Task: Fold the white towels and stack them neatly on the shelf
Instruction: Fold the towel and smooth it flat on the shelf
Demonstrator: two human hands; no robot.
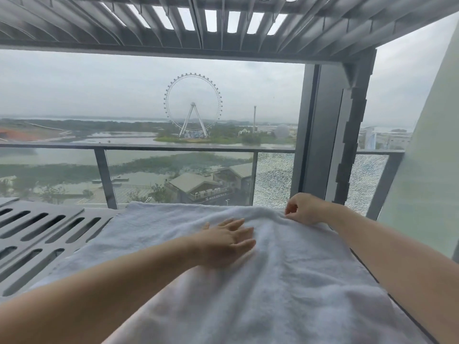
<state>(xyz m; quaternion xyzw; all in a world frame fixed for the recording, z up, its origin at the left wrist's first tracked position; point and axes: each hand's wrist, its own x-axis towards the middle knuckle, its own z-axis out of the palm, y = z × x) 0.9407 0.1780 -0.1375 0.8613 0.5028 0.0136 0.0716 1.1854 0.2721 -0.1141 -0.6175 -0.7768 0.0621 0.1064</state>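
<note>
A white towel (260, 289) lies spread over a grey slotted shelf (37, 239), reaching from the near edge to the far edge by the window. My left hand (228, 240) lies flat on the towel's middle, fingers straight and spread, pressing the cloth. My right hand (301, 209) is at the towel's far right edge, with fingers curled and pinching the cloth there. Wrinkles run between the two hands. Part of the towel's near end is out of view below the frame.
The slotted grey surface stays bare to the left of the towel. A large window with a dark frame post (320, 135) stands right behind the shelf. A pale wall or panel (427, 170) rises at the right. A slatted grey ceiling (198, 23) hangs overhead.
</note>
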